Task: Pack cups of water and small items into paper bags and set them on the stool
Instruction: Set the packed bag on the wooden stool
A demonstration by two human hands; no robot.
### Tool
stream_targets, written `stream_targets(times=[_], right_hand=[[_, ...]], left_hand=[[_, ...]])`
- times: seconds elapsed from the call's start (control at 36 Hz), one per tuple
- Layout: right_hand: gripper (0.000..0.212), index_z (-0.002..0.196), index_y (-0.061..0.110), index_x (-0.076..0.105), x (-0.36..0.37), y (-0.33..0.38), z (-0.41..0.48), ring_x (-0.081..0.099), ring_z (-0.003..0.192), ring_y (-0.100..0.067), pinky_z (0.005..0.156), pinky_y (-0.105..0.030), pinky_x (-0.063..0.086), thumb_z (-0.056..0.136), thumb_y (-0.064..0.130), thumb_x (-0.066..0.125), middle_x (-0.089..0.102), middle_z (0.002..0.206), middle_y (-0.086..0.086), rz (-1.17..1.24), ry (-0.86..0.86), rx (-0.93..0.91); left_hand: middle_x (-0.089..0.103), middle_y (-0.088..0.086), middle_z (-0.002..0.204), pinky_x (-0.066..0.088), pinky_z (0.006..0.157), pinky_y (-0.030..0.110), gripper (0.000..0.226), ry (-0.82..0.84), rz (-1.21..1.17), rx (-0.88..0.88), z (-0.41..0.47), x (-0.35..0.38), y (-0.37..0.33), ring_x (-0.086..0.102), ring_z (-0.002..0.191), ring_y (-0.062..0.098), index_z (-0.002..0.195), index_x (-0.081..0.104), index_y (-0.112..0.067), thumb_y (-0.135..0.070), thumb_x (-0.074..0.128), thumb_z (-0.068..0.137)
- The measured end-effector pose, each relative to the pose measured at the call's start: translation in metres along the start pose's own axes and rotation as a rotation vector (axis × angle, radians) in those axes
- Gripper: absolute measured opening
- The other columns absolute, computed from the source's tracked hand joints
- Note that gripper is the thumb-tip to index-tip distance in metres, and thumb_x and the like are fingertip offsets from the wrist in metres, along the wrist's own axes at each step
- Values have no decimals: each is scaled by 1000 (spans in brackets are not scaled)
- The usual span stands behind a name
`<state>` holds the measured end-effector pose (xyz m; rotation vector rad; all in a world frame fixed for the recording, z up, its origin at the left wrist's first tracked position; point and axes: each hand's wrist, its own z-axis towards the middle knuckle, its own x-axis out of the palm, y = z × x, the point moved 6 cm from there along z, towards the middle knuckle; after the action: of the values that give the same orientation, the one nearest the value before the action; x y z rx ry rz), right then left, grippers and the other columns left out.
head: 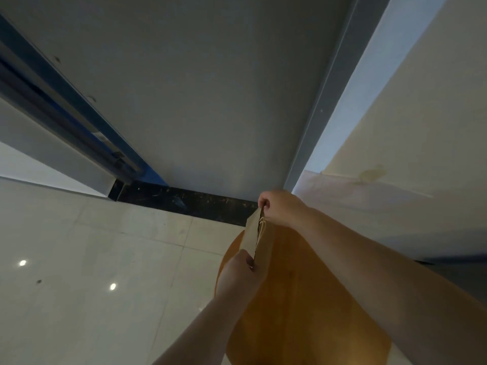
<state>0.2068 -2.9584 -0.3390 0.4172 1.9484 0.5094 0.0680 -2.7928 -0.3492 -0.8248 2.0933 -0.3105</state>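
A brown paper bag point(251, 234) with a pale cord handle stands over the round orange-brown wooden stool point(303, 299), seen from above with its mouth nearly closed to a dark slit. My left hand point(238, 275) pinches the near end of the bag's top edge. At the far end of that edge, my right hand point(280, 206) grips the rim, fingers curled. What is inside the bag is hidden. No cups or small items show.
Glossy pale floor tiles point(92, 272) spread to the left with reflected ceiling lights. A grey door point(197, 101) with a black threshold strip point(184, 200) stands ahead. A cream wall point(408, 167) rises to the right, close behind the stool.
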Motion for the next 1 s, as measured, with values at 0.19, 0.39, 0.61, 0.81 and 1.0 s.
stream_targets(times=[0.19,0.39,0.61,0.81,1.0], right_hand=[[26,121,26,68,5,-3,-6,64,91,-14,85,-29,62,98,14,65,69,110,-1,43,-14,12],[64,156,33,44,3,6,-21,68,87,-17,78,-26,63,100,10,65,66,120,3,123,-19,26],[80,160,46,27,-9,-11,-56,70,73,-20,65,-39,66,99,11,64,62,90,5,189,-104,135],[65,162,42,28,-24,-12,-115,63,128,-18,100,-37,60,105,31,58,56,150,2,109,-163,117],[56,162,36,31,-59,-20,-172,42,149,-24,118,-43,45,108,44,48,39,165,2,87,-184,53]], left_hand=[[67,-12,89,65,66,29,18,9,15,-13,-5,-4,3,68,76,10,98,57,-38,-53,66,94],[57,-12,118,61,63,23,51,-15,66,-15,-10,-2,-2,63,83,9,130,47,-36,-60,68,90],[45,-9,147,59,95,49,90,-97,55,80,-21,-5,-8,50,128,20,151,25,-47,-75,69,78],[13,-13,170,37,117,63,111,-147,50,183,-61,-20,-43,24,154,29,158,1,-52,-84,65,74],[3,-11,172,29,121,62,103,-176,71,273,-118,-32,-79,14,158,31,160,-1,-48,-77,63,84]])
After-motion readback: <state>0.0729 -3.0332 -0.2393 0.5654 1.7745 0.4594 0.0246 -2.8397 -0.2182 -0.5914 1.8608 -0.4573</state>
